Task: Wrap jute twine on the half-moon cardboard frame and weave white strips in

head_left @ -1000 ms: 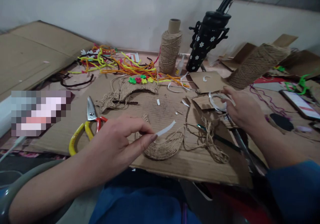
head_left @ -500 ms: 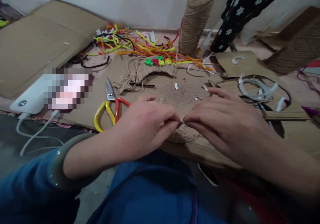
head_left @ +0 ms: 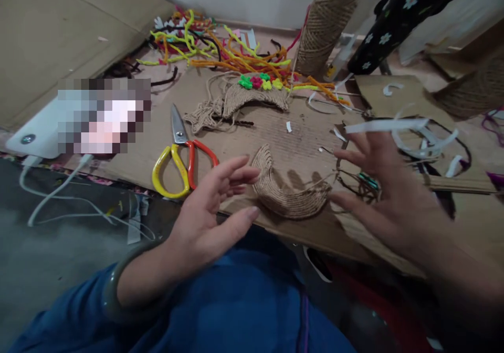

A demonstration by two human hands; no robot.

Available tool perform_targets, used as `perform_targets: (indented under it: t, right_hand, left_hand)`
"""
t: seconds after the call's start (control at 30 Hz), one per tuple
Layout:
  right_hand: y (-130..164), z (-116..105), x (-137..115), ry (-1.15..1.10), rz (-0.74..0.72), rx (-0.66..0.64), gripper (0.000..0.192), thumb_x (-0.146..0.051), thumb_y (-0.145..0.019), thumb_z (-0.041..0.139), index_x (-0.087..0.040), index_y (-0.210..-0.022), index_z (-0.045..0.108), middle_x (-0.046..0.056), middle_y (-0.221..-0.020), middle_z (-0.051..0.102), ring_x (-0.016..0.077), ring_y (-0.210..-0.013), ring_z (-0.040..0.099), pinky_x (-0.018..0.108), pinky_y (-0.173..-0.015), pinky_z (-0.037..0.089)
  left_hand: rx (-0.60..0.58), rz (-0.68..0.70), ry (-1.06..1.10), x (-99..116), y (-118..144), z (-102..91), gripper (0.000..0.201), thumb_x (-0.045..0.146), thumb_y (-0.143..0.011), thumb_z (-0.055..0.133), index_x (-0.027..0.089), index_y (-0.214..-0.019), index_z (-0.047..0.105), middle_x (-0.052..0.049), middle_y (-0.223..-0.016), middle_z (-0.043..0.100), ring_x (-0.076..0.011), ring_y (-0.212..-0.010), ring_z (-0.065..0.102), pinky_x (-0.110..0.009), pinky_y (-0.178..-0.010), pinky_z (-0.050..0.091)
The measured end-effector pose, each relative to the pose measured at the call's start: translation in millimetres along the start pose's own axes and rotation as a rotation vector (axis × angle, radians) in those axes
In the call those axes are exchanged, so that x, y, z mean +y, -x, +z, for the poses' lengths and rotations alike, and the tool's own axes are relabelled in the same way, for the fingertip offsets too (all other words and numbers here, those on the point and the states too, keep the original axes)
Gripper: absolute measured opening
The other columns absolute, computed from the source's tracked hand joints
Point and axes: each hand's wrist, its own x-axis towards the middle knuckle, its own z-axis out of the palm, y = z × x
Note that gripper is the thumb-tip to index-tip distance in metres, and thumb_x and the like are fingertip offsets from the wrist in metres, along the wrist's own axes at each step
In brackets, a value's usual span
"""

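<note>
A crescent of coiled jute twine [head_left: 289, 203] lies on the cardboard at the table's front edge. My left hand [head_left: 212, 208] hovers by the crescent's left end, open, its fingers and thumb apart and holding nothing. At the other end is my right hand [head_left: 378, 179], blurred, with thumb and fingers spread. A white strip [head_left: 388, 125] crosses behind or over its upper fingertips; whether they touch it I cannot tell. Scissors [head_left: 180, 137] with yellow and red handles lie beyond my left hand. Farther back rests another twine crescent [head_left: 254, 101] with small coloured flowers, beside a twine star [head_left: 205, 115].
Pipe cleaners [head_left: 236, 61] are heaped at the back near a twine spool [head_left: 328, 24]. A white power bank [head_left: 39, 127] and a blurred-out phone [head_left: 112, 124] with cables sit left. White strip coils [head_left: 423, 148] and cardboard pieces [head_left: 378, 95] lie right.
My hands, pinched together over the twine crescent before, have come apart and opened. The crescent now shows in full. The whole view has shifted slightly.
</note>
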Motion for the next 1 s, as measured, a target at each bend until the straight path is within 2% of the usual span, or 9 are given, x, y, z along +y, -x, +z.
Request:
perform_targets:
  t: [0.1, 0.2, 0.3, 0.43, 0.6, 0.73, 0.87, 0.93, 1.0]
  right_hand:
    - [4.2, 14.2, -22.4, 0.165, -0.177, -0.068, 0.066, -0.035, -0.089, 0.053, -0.016, -0.146, 0.024, 0.021, -0.128, 0.059, 0.0349, -0.122, 0.054, 0.064, -0.1, 0.039]
    - [2.1, 26.5, -35.5, 0.257, -0.241, -0.162, 0.061, -0.034, -0.088, 0.056, -0.009, -0.139, 0.033, 0.022, -0.122, 0.062, 0.0361, -0.125, 0.05, 0.066, -0.104, 0.032]
    - [-2.6, 33.7, -33.3, 0.298, -0.242, -0.184, 0.064, -0.036, -0.086, 0.058, -0.007, -0.137, 0.035, 0.021, -0.121, 0.062, 0.0361, -0.123, 0.051, 0.064, -0.105, 0.031]
    - [-8.8, 32.3, -25.5, 0.204, -0.236, -0.185, 0.066, -0.036, -0.082, 0.06, -0.008, -0.136, 0.035, 0.017, -0.113, 0.066, 0.0323, -0.116, 0.056, 0.06, -0.105, 0.034]
    - [-9.3, 17.2, -30.4, 0.099, -0.157, -0.114, 0.056, -0.043, -0.077, 0.064, -0.02, -0.124, 0.046, 0.012, -0.112, 0.065, 0.0323, -0.113, 0.058, 0.057, -0.109, 0.033]
    - [-2.7, 7.2, -37.5, 0.124, -0.306, 0.015, 0.064, -0.035, -0.076, 0.068, -0.024, -0.132, 0.039, 0.009, -0.112, 0.067, 0.0313, -0.117, 0.056, 0.058, -0.114, 0.024]
    - [1.0, 6.6, -40.5, 0.179, -0.434, 0.053, 0.066, -0.023, -0.077, 0.07, -0.029, -0.134, 0.037, 0.004, -0.105, 0.07, 0.0293, -0.121, 0.054, 0.062, -0.113, 0.022]
    - [3.2, 4.8, -39.2, 0.194, -0.443, 0.06, 0.077, -0.024, -0.076, 0.071, -0.028, -0.141, 0.029, 0.007, -0.11, 0.067, 0.0305, -0.129, 0.046, 0.064, -0.113, 0.02]
    - [8.4, -1.9, -36.2, 0.164, -0.378, 0.112, 0.086, -0.031, -0.077, 0.07, -0.027, -0.147, 0.019, 0.011, -0.119, 0.06, 0.0329, -0.137, 0.034, 0.064, -0.113, 0.021]
  left_hand:
    - [0.039, -0.052, 0.128, -12.9, 4.2, 2.6, 0.048, 0.013, -0.081, 0.065, 0.029, -0.124, 0.052, -0.004, -0.118, 0.064, -0.0161, -0.111, 0.059, -0.03, -0.093, 0.048]
    - [0.044, -0.082, 0.202, -15.9, 4.2, 1.1, 0.044, 0.012, -0.082, 0.064, 0.03, -0.121, 0.054, -0.002, -0.116, 0.065, -0.0132, -0.108, 0.06, -0.026, -0.09, 0.049]
    - [0.037, -0.106, 0.203, -14.8, 7.4, -2.3, 0.042, 0.013, -0.082, 0.064, 0.027, -0.12, 0.054, -0.003, -0.114, 0.065, -0.0136, -0.107, 0.06, -0.027, -0.09, 0.048]
    - [0.025, -0.148, 0.234, -14.7, 16.8, -3.9, 0.038, 0.014, -0.083, 0.064, 0.027, -0.117, 0.056, -0.003, -0.111, 0.066, -0.0133, -0.105, 0.061, -0.026, -0.088, 0.049]
    - [0.055, -0.257, 0.444, -14.6, 18.5, 1.6, 0.042, 0.018, -0.077, 0.071, 0.027, -0.114, 0.054, -0.003, -0.107, 0.065, -0.0149, -0.099, 0.063, -0.024, -0.077, 0.053]
    - [0.054, -0.3, 0.532, -7.4, 5.6, 9.6, 0.04, 0.022, -0.07, 0.078, 0.023, -0.105, 0.058, -0.002, -0.103, 0.067, -0.0157, -0.093, 0.064, -0.025, -0.078, 0.053]
    - [-0.206, -0.414, 0.56, -1.0, -9.0, 23.7, 0.025, 0.025, -0.071, 0.076, 0.017, -0.094, 0.069, -0.003, -0.086, 0.072, -0.0174, -0.083, 0.067, -0.031, -0.083, 0.052]
    - [-0.212, -0.452, 0.598, -0.6, -13.4, 31.9, 0.022, 0.024, -0.071, 0.075, 0.015, -0.09, 0.072, -0.005, -0.09, 0.074, -0.0202, -0.089, 0.068, -0.034, -0.09, 0.05]
    - [-0.143, -0.472, 0.63, -1.6, -15.9, 39.0, 0.02, 0.024, -0.069, 0.076, 0.015, -0.087, 0.073, -0.005, -0.092, 0.075, -0.0212, -0.093, 0.068, -0.034, -0.092, 0.05]
